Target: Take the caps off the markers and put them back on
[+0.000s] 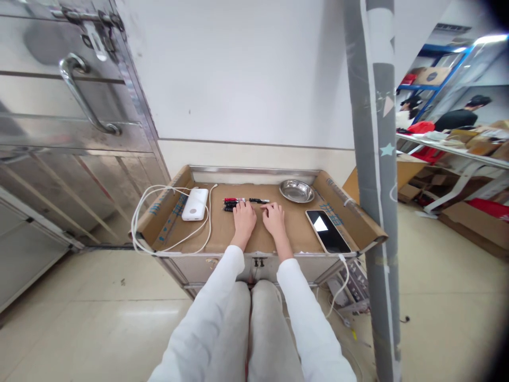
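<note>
Both my hands rest palm down on a cardboard-lined tabletop [254, 239]. My left hand [243, 218] lies flat with its fingertips touching a small cluster of red and black pens [234, 204]. My right hand [274, 217] lies flat beside it, fingers stretched toward a black pen [259, 200] just beyond them. Neither hand grips anything. White sleeves cover both my arms.
A white power bank [195, 203] with a looping white cable [145, 223] sits at the left. A shallow metal dish [296, 191] stands at the back right, a phone [327, 231] at the right. A grey pole [376, 185] rises on the right; people work beyond it.
</note>
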{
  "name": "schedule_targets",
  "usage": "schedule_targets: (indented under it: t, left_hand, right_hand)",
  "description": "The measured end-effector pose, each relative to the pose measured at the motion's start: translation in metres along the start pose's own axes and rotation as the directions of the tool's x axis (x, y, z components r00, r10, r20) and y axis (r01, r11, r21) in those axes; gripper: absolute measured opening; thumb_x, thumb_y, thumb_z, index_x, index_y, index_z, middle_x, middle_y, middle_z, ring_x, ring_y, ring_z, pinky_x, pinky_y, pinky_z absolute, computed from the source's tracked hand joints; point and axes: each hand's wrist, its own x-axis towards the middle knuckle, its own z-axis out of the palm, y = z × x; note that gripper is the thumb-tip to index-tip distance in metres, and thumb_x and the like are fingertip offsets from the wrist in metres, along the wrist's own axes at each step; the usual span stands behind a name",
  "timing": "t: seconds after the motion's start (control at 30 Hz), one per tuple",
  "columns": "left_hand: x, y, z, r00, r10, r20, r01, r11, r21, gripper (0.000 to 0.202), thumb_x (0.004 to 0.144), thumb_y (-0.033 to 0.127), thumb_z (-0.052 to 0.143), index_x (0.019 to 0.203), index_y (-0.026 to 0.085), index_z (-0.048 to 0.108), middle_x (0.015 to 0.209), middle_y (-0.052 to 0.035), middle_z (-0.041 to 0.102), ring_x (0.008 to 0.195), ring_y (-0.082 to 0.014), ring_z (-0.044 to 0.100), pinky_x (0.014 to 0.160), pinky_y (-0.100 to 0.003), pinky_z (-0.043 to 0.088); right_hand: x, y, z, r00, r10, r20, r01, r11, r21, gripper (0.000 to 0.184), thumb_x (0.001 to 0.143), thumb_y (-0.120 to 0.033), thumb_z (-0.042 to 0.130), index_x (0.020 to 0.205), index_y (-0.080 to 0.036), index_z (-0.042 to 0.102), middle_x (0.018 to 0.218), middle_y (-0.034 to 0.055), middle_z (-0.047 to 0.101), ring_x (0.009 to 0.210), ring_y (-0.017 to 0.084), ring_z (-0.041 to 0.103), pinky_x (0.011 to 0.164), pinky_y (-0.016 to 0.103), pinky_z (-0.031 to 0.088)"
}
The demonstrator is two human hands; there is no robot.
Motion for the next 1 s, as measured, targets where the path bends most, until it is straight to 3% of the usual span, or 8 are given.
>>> schedule_targets:
  t: [0.37, 0.57, 0.73, 0.83, 1.0]
  left_hand:
    - [0.0003, 0.0021, -0.0012, 1.0, -0.015, -0.001, 0.015, 0.999, -0.034, 0.024, 0.089, 0.016, 0.035, 0.101, 0.009, 0.055, 0.105, -0.0172, 0.058, 0.1, -0.0282, 0.053, 0.087, -0.038, 0.04]
    - [-0.0002, 0.0025, -0.0063, 0.989, -0.131, -0.067, 0.126, 0.989, -0.073, 0.027, 0.084, 0.008, 0.033, 0.102, 0.009, 0.053, 0.106, -0.0171, 0.055, 0.1, -0.0273, 0.052, 0.087, -0.038, 0.04]
    - [-0.0035, 0.002, -0.0071, 0.969, -0.227, -0.1, 0.226, 0.974, -0.012, 0.029, 0.082, 0.008, 0.034, 0.105, 0.008, 0.053, 0.104, -0.018, 0.056, 0.103, -0.0293, 0.051, 0.09, -0.042, 0.039]
    - [-0.0045, 0.0031, -0.0057, 0.981, -0.17, -0.088, 0.171, 0.985, 0.005, 0.03, 0.085, 0.008, 0.031, 0.107, 0.007, 0.052, 0.104, -0.0185, 0.057, 0.102, -0.0297, 0.052, 0.089, -0.042, 0.039]
    - [-0.0028, 0.0033, -0.0018, 0.999, 0.014, -0.041, -0.016, 0.998, -0.061, 0.026, 0.087, 0.012, 0.034, 0.109, 0.009, 0.049, 0.104, -0.0174, 0.059, 0.101, -0.0287, 0.053, 0.088, -0.042, 0.038]
  right_hand:
    - [0.0014, 0.0018, 0.0027, 1.0, 0.003, 0.005, -0.003, 1.0, 0.027, 0.028, 0.087, -0.017, 0.039, 0.101, -0.021, 0.064, 0.107, 0.0083, 0.056, 0.1, 0.022, 0.046, 0.088, 0.034, 0.035]
    - [0.0006, -0.0006, 0.0, 1.0, 0.001, 0.001, -0.001, 0.999, 0.039, 0.03, 0.087, -0.015, 0.039, 0.101, -0.021, 0.064, 0.105, 0.0084, 0.057, 0.099, 0.022, 0.047, 0.088, 0.034, 0.035]
    - [0.0003, 0.0005, 0.0017, 1.0, -0.005, -0.011, 0.006, 0.999, 0.047, 0.029, 0.087, -0.016, 0.038, 0.099, -0.021, 0.064, 0.105, 0.0083, 0.057, 0.099, 0.022, 0.047, 0.088, 0.035, 0.035]
    - [0.0008, 0.0019, 0.0034, 1.0, -0.01, -0.011, 0.011, 0.999, 0.051, 0.028, 0.087, -0.016, 0.039, 0.099, -0.02, 0.063, 0.105, 0.0085, 0.057, 0.099, 0.022, 0.047, 0.088, 0.034, 0.035]
    - [0.0019, 0.0, 0.0012, 0.999, -0.049, 0.021, 0.048, 0.998, 0.04, 0.031, 0.084, -0.013, 0.04, 0.106, -0.019, 0.061, 0.106, 0.0097, 0.057, 0.1, 0.023, 0.048, 0.087, 0.034, 0.036]
